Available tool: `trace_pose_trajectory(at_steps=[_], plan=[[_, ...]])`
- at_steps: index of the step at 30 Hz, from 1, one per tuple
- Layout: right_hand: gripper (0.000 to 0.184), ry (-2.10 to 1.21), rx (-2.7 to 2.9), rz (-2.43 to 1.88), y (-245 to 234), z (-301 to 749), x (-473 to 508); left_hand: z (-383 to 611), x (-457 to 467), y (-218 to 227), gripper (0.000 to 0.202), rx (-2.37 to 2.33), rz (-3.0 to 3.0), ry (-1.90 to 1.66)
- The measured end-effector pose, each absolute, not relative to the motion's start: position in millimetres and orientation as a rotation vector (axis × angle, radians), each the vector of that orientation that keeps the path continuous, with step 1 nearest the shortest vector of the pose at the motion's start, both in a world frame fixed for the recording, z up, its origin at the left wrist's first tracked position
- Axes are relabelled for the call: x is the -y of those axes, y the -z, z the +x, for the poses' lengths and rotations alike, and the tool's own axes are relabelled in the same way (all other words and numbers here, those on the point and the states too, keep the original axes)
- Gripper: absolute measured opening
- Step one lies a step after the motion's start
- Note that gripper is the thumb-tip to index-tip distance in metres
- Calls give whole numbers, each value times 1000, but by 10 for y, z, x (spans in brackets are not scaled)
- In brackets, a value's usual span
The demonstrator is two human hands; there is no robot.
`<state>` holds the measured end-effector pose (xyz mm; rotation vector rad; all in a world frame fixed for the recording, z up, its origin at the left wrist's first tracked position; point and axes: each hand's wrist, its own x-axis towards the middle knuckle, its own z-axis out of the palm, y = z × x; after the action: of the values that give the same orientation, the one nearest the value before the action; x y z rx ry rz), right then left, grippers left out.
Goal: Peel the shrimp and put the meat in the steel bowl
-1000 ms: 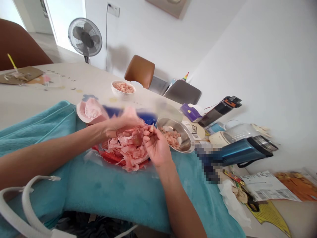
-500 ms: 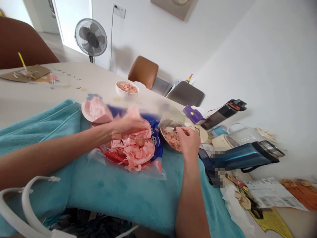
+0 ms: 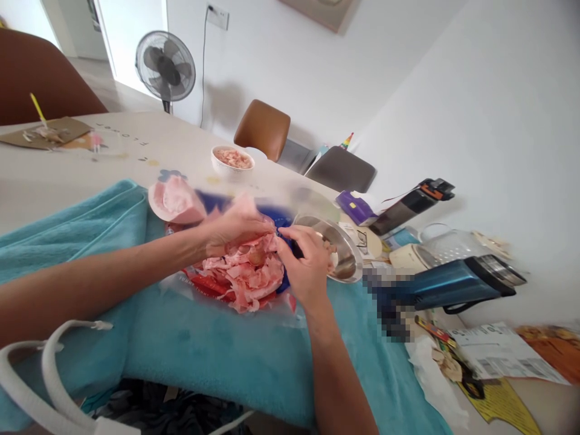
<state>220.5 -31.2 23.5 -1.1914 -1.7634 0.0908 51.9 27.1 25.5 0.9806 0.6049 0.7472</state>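
A pile of pink shell scraps (image 3: 247, 275) lies on a red and blue plastic bag (image 3: 283, 272) spread over a teal towel (image 3: 212, 353). My left hand (image 3: 233, 226) rests curled on the far side of the pile, fingers closed over pink pieces. My right hand (image 3: 306, 263) is at the pile's right edge, its fingers pinched together on a small piece that I cannot make out. Just right of it stands a steel bowl (image 3: 347, 257) with peeled pink bits, partly hidden by the hand.
A white bowl (image 3: 232, 160) of pink pieces stands farther back, a pink-lined dish (image 3: 174, 202) at the pile's left. A blue flask (image 3: 453, 284), a black bottle (image 3: 408, 205), a purple box (image 3: 356, 208) and papers (image 3: 493, 353) crowd the right. Brown chairs and a fan (image 3: 165, 66) stand behind.
My right hand went from the pile to the steel bowl and has come back to the pile's right edge. My left hand stayed on the pile.
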Motion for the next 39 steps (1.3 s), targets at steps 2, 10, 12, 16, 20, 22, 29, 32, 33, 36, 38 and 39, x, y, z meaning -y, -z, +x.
trace_pose_trajectory(at_steps=[2, 10, 12, 16, 20, 22, 29, 32, 33, 36, 38, 39], plan=[[12, 34, 1798, -1190, -195, 2153, 322, 530, -250, -272, 8, -615, 968, -745], [10, 443, 1842, -1158, -71, 2161, 266, 556, -214, -228, 13, -642, 1006, -775], [10, 573, 1856, -1128, -70, 2150, 260, 560, -212, -219, 11, -624, 1023, -792], [13, 788, 1879, -1091, -76, 2123, 244, 567, -185, -239, 10, -615, 1028, -772], [16, 857, 1853, -1102, -52, 2120, 221, 589, -153, -256, 9, -608, 1009, -723], [16, 815, 1824, -1123, -31, 2121, 218, 601, -147, -251, 7, -598, 991, -727], [9, 20, 1607, -1298, -89, 2057, 298, 564, -176, -197, 6, -596, 866, -572], [5, -526, 1349, -1323, -148, 2035, 321, 549, -176, -203, 6, -557, 835, -526], [6, -657, 1263, -1310, -162, 2033, 321, 548, -175, -209, 5, -558, 832, -522], [7, -907, 1063, -1247, -182, 2034, 306, 548, -180, -221, 5, -582, 823, -530], [7, -1026, 984, -1198, -189, 2036, 296, 542, -194, -220, 7, -603, 813, -536], [9, -1080, 961, -1174, -193, 2036, 294, 537, -203, -216, 8, -612, 808, -534]])
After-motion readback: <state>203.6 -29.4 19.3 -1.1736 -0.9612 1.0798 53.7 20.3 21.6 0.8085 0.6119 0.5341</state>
